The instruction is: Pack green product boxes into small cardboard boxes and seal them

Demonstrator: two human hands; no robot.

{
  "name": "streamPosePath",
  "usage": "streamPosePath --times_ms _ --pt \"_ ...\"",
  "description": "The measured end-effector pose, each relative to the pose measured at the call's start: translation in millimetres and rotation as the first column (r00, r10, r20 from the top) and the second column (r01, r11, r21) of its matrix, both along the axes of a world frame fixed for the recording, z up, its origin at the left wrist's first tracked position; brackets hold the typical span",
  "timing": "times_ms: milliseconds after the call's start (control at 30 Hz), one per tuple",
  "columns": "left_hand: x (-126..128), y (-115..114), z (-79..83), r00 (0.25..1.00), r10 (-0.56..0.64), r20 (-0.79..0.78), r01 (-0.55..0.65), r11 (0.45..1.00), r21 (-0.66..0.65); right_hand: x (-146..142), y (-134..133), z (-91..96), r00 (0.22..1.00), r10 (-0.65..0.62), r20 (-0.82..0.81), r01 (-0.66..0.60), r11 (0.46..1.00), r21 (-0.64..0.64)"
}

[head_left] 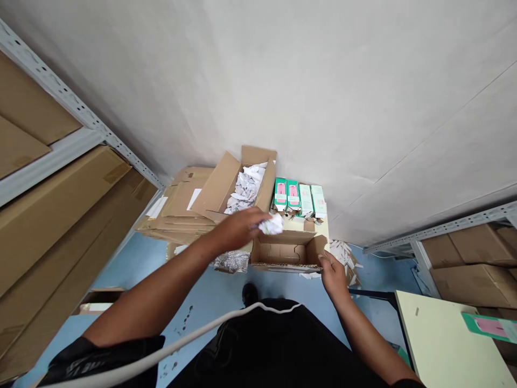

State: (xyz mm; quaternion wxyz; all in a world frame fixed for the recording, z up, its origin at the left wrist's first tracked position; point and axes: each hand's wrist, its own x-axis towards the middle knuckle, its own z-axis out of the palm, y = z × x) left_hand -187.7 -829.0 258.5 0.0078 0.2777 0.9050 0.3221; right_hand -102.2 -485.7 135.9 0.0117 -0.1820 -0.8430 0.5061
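Note:
Crumpled white paper (273,224) is in my left hand (243,226), whose fingers are closed round it. That hand hovers over the left end of an open cardboard box (283,252) at the table's front edge. My right hand (333,274) grips the right wall of this box, thumb over the rim. Behind my left hand stands a larger open carton (264,188) filled with shredded white paper (246,188). Several green and white product boxes (293,195) stand in a row beside that carton, against the wall.
Flattened cardboard (173,215) is stacked on the left. Bubble wrap (232,262) hangs at the front edge. Paper scraps (343,256) lie on the right. Shelves with cartons (60,226) flank both sides. A second table (444,339) bears a green and pink box (490,326). A white cable (181,343) crosses my body.

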Motion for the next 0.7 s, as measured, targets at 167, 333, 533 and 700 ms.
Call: streamPosePath --times_ms 167,333,533,700 --pt "23 51 -28.7 0.960 -0.152 0.233 0.171 0.983 -0.062 4 1 -1.3 1.000 -0.006 -0.031 0.005 1.000 -0.008" --pt "17 60 -44.2 0.934 -0.142 0.327 0.152 0.988 -0.007 10 13 -11.4 0.999 -0.003 -0.047 0.003 1.000 -0.013" --pt "6 68 -26.2 0.944 -0.046 0.327 0.000 0.990 0.140 22 37 -15.8 0.996 -0.066 -0.059 0.065 0.998 -0.026" --pt "1 77 -22.4 0.957 0.097 0.274 -0.153 0.969 0.193 31 61 -15.0 0.992 -0.117 -0.050 0.115 0.992 -0.043"
